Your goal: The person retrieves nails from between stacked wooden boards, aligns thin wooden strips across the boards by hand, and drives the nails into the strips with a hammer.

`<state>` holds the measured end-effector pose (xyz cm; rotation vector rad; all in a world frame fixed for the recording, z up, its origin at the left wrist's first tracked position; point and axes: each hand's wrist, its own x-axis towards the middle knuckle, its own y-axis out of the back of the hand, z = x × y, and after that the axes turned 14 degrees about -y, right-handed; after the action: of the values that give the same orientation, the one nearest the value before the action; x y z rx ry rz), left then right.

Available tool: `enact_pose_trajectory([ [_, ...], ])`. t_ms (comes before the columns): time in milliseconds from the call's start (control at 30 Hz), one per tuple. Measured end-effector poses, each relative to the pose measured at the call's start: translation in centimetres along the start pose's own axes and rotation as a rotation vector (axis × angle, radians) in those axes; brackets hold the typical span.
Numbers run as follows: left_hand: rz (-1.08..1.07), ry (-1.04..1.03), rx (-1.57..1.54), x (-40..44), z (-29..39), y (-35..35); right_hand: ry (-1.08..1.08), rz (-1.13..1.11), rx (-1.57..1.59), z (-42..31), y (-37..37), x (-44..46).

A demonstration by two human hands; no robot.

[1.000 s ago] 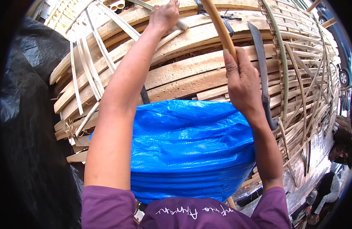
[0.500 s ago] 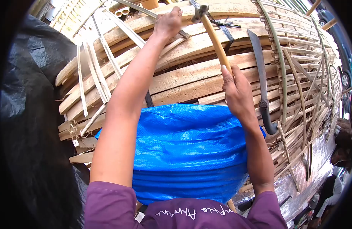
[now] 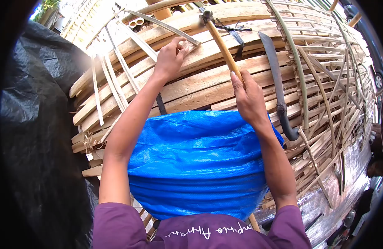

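Note:
In my right hand (image 3: 250, 97) is a hammer, gripped low on its wooden handle (image 3: 225, 47). The metal hammer head (image 3: 207, 16) is raised over the wooden planks (image 3: 208, 85). My left hand (image 3: 170, 60) hovers over the planks with thumb and fingers curled together in a loose pinch; anything between them is too small to make out. Just beyond its fingertips, a split bamboo strip (image 3: 164, 25) slants down across the planks. A machete (image 3: 272, 62) with a dark curved handle lies right of my right hand.
A blue tarp (image 3: 200, 162) covers my lap. Black plastic sheeting (image 3: 42, 124) hangs at the left. Thin bamboo strips (image 3: 110, 79) lie across the planks. A woven bamboo lattice (image 3: 324, 62) spreads on the right. Dark plastic ties (image 3: 235, 35) lie near the hammer head.
My left hand has come off the bamboo strip and drawn back toward me, fingers curled. My right hand and the hammer have shifted slightly left in view, as the whole view moved.

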<state>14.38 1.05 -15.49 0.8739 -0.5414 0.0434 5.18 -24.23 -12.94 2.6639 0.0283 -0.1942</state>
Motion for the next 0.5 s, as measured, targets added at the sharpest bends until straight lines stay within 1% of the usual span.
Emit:
enact_pose_trajectory([
  [133, 0.019, 0.045, -0.065, 0.1, -0.6, -0.3, -0.012, 0.0, -0.019, 0.8, -0.1, 0.6],
  [200, -0.043, -0.083, 0.07, -0.3, -0.8, -0.4, -0.024, -0.01, -0.032, 0.9, 0.0, 0.8],
  [233, -0.042, -0.079, 0.07, -0.3, -0.8, -0.4, -0.033, -0.012, -0.032, 0.9, 0.0, 0.8],
  [333, -0.036, -0.01, 0.103, 0.0, -0.3, -0.7, -0.051, -0.015, -0.034, 0.7, 0.1, 0.8],
  [400, -0.015, 0.087, 0.114, 0.0, 0.1, -0.6, -0.055, -0.021, -0.035, 0.7, 0.0, 0.7],
  [500, -0.058, 0.106, 0.155, 0.0, 0.4, -0.2, -0.046, -0.014, -0.063, 0.8, -0.2, 0.8],
])
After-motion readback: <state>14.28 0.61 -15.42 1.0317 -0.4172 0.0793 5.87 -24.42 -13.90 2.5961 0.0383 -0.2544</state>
